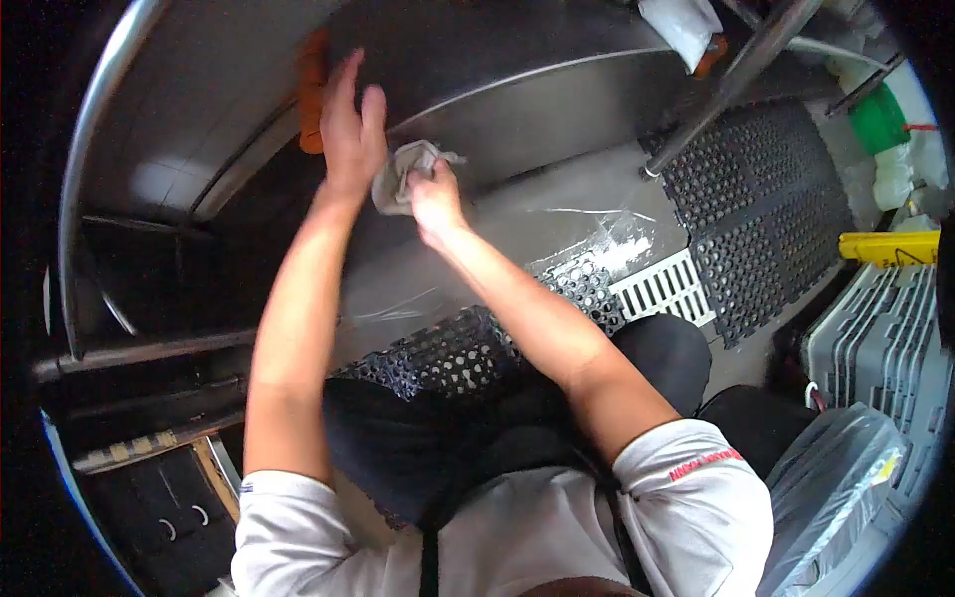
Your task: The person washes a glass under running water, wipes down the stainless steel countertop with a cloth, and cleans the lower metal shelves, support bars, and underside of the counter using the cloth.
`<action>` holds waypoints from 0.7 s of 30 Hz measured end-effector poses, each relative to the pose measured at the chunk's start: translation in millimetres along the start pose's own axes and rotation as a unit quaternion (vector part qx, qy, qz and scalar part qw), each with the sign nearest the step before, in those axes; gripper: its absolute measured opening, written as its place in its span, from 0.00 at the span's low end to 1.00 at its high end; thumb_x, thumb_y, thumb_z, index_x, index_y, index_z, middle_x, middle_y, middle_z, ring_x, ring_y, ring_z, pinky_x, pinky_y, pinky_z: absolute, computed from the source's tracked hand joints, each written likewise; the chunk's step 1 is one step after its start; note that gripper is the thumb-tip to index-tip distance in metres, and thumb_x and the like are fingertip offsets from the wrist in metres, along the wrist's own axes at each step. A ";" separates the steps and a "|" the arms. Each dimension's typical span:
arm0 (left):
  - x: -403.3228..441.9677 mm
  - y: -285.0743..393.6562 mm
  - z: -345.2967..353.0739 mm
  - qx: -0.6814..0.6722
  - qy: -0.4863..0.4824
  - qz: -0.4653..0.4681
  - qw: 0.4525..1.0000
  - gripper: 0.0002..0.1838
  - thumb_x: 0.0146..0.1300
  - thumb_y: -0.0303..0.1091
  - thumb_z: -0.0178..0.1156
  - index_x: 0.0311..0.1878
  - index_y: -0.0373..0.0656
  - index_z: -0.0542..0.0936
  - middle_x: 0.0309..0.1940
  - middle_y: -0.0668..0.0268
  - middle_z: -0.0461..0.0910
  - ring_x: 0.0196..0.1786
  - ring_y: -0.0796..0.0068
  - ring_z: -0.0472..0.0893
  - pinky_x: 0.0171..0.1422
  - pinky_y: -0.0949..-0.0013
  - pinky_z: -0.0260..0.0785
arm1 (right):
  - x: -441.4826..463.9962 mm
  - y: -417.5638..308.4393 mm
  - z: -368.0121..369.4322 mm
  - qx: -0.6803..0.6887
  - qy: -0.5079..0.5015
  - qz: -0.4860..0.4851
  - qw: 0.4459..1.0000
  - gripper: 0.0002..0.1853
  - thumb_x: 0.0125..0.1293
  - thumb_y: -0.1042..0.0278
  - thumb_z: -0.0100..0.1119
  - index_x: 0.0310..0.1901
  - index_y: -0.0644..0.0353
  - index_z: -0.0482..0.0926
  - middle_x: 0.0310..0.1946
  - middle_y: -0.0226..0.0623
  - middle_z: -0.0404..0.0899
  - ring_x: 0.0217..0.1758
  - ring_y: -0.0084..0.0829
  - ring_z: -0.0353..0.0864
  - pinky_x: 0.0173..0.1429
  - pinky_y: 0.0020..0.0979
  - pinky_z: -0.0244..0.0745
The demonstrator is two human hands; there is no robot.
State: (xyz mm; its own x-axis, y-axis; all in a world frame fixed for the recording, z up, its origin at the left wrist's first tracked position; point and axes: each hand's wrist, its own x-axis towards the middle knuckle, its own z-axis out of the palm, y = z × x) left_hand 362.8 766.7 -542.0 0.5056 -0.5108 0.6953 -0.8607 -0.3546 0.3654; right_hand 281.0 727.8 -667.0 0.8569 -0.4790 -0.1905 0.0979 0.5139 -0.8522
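A crumpled pale grey cloth (398, 177) is bunched in my right hand (436, 199), whose fingers are closed on it, close to the lower edge of a dark metal panel (557, 109). Just left of the cloth, my left hand (353, 139) is raised with its fingers stretched upward and the thumb apart, holding nothing. An orange object (312, 95) shows behind the left hand, partly covered by it. Below both hands lies a wet grey floor (517, 224).
Black perforated mats (751, 199) and a white drain grate (665, 290) lie on the floor. A metal leg (731, 90) stands at upper right. Grey crates (875, 338), a yellow sign (888, 248) and a green container (879, 117) are at right. Metal rails (75, 189) run along the left.
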 end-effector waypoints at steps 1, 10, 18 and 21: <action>-17.3 19.2 -13.4 -0.057 0.023 -0.013 0.998 0.26 0.69 0.39 0.54 0.67 0.39 0.71 0.65 0.49 0.73 0.68 0.53 0.71 0.73 0.57 0.60 | -1.1 -9.1 -11.8 -0.130 -0.049 -0.059 0.989 0.23 0.62 0.65 0.57 0.59 0.61 0.74 0.52 0.47 0.81 0.56 0.44 0.81 0.55 0.44 0.77; -175.7 53.5 -12.6 -0.651 -0.020 -0.494 0.575 0.36 0.74 0.62 0.43 0.75 0.46 0.60 0.71 0.62 0.65 0.73 0.60 0.65 0.74 0.45 0.59 | -32.5 -73.8 -17.6 -0.361 -0.246 -0.153 0.887 0.25 0.57 0.60 0.67 0.53 0.60 0.71 0.42 0.47 0.82 0.45 0.35 0.83 0.50 0.36 0.77; -171.7 37.7 -30.4 -0.623 0.194 -0.501 0.568 0.30 0.72 0.57 0.51 0.70 0.51 0.64 0.61 0.63 0.72 0.63 0.67 0.73 0.65 0.58 0.68 | -62.3 -54.4 10.2 -0.419 -0.156 -0.155 0.881 0.28 0.76 0.44 0.42 0.37 0.66 0.77 0.31 0.54 0.82 0.38 0.57 0.83 0.43 0.45 0.75; -171.9 46.7 -34.9 -0.626 0.099 -0.444 0.633 0.25 0.73 0.41 0.58 0.68 0.48 0.65 0.50 0.68 0.74 0.53 0.76 0.75 0.59 0.67 0.72 | -66.8 -40.6 15.2 -0.413 -0.152 -0.197 0.876 0.29 0.77 0.43 0.36 0.36 0.65 0.76 0.30 0.53 0.80 0.36 0.57 0.81 0.41 0.46 0.74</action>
State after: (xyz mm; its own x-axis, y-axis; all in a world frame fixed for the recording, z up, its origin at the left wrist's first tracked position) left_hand 233.6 865.2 -622.9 0.9131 -0.3929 -0.1088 0.3217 0.5305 0.7843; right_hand 227.4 749.8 -612.3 0.9465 -0.2264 0.2302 0.1253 -0.3993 -0.9082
